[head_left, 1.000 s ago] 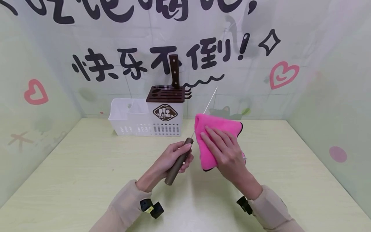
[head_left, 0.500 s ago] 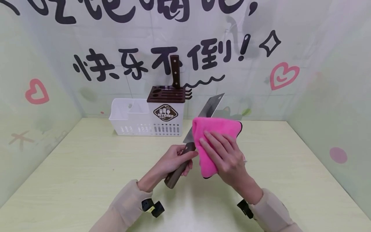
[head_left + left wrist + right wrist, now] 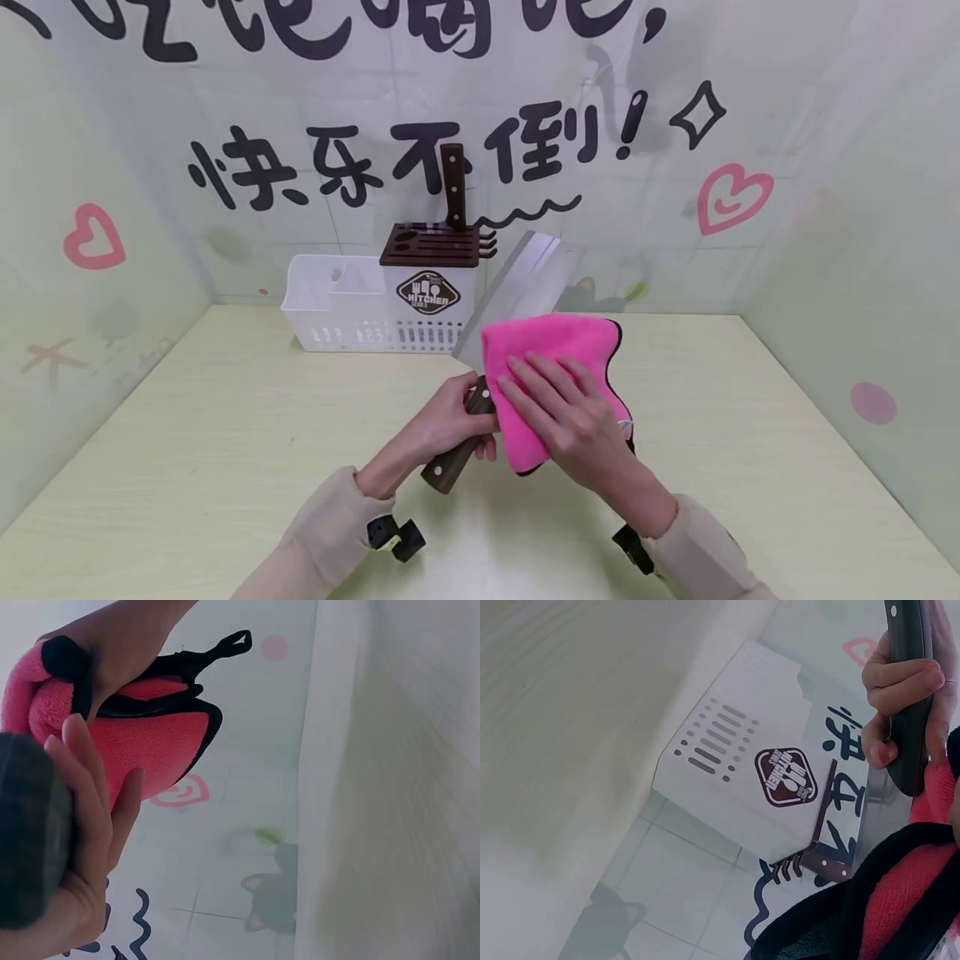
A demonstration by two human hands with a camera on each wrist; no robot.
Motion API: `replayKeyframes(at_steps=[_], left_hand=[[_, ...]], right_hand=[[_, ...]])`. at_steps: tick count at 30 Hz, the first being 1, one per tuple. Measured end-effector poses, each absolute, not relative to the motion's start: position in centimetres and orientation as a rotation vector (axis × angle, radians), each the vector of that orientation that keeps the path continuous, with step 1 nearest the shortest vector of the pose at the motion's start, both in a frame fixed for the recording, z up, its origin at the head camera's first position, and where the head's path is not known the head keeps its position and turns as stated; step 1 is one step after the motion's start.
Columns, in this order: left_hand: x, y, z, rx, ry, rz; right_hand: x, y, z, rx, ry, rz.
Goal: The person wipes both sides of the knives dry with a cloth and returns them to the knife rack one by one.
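Observation:
In the head view a cleaver point(image 3: 506, 292) is raised above the table, its broad blade angled up and to the right. My left hand point(image 3: 444, 423) grips its dark brown riveted handle, also plain in the right wrist view as a dark handle point(image 3: 911, 720). A folded pink cloth point(image 3: 551, 337) with black edging covers the blade's right and lower part. My right hand point(image 3: 573, 412) holds that cloth against the blade, fingers spread over its front. From the left wrist view, the cloth point(image 3: 154, 746) shows its folded underside and a black loop; most of the right thumb is hidden.
A white plastic utensil holder point(image 3: 375, 325) stands at the back of the table point(image 3: 225, 433), against the printed wall. From its brown slotted top point(image 3: 427, 243) rises another knife's handle point(image 3: 453, 187). Walls close in the table at left and right.
The blade has turned from edge-on to showing its broad face. Both hands and the cloth have come slightly down, and the cloth has shifted left along the blade.

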State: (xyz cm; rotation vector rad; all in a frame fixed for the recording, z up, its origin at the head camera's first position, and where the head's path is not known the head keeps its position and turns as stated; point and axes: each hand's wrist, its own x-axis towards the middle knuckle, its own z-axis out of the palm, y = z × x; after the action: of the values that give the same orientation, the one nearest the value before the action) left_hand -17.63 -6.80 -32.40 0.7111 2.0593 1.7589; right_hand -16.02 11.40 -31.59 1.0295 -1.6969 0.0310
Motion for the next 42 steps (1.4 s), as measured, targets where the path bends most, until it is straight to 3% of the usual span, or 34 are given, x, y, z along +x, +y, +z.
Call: replayKeyframes(at_steps=[24, 42], left_hand=[[-17.8, -6.8, -32.4, 0.676, 2.019, 1.815], [-17.7, -6.2, -32.2, 0.402, 1.912, 1.984]], right_hand=[[-16.1, 11.5, -32.2, 1.046, -1.834, 0.052], [-15.9, 11.3, -32.8, 1.069, -1.882, 0.046]])
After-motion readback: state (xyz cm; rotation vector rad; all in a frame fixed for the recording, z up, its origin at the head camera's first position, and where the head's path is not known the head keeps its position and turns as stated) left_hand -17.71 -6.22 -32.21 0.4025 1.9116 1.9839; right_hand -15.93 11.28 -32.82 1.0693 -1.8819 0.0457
